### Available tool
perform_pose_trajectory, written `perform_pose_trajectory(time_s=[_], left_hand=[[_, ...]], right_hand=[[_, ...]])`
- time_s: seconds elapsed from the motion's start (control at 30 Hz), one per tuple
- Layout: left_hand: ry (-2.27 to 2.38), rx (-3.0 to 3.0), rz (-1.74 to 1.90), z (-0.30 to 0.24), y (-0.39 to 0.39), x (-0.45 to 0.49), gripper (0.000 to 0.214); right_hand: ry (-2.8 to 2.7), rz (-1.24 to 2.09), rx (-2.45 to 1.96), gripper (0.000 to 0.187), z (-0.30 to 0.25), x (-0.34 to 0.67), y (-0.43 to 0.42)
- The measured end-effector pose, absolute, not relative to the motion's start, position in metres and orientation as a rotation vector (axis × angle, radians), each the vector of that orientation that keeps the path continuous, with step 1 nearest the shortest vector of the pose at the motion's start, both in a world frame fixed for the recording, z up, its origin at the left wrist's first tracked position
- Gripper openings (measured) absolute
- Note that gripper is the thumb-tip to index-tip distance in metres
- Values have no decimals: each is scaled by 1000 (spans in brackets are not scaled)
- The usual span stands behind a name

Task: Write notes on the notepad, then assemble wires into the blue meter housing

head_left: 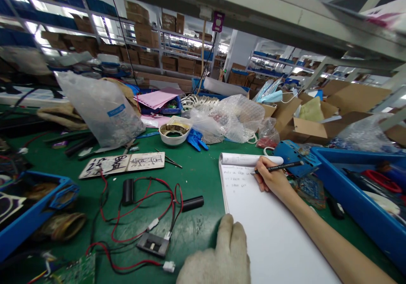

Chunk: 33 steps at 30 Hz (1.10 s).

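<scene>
1. Writing, live: my right hand (271, 178) pinches a black pen (281, 167), fingers curled narrow around the barrel, with the tip down on the page.
2. The white notepad (272, 237) lies toward the front right of the green tabletop (199, 178). Its top sheets are folded back, and a few short handwritten lines sit near the top (too small for me to read).
3. My left hand (218, 250), in a white knit glove, lies over the pad's lower left edge, fingers together and holding nothing.
4. Just past the pen sits a blue plastic housing (294, 159), and a blue tray (355, 216) runs along the tabletop's right edge.
5. Left of the pad are red-and-black wires (142, 193) and a cardboard sheet with brushed characters (122, 164). Toward the far edge, there's a white bowl (174, 135) beside bubble wrap (236, 117).
</scene>
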<state>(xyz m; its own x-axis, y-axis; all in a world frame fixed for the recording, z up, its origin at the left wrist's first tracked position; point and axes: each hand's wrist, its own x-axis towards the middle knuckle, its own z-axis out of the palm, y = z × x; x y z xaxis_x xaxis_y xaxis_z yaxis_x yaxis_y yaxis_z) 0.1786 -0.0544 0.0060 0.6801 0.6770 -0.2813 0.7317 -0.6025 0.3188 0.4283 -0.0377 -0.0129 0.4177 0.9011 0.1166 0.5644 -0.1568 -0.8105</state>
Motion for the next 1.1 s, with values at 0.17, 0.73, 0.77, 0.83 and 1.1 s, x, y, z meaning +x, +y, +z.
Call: perform_pose_trajectory(time_s=[0.17,0.73,0.77,0.83,1.1], left_hand=[[1071,2507,-188,9,-54,178,52],[1077,2475,-263,12,-52,178,49],[1080,2472,-262,13,-52,178,49],[1083,2474,-260,14,-52,178,49],[1062,2485,-273,15,-52,178,48]], right_hand=[[-1267,498,-1850,25,-13,428,-37],[-1297,487,-1862,26,-11,426,-38],[-1296,488,-1860,26,-11,426,-38],[-1295,492,-1856,27,-11,426,-38],[-1290,493,-1840,25,-10,426,-39]])
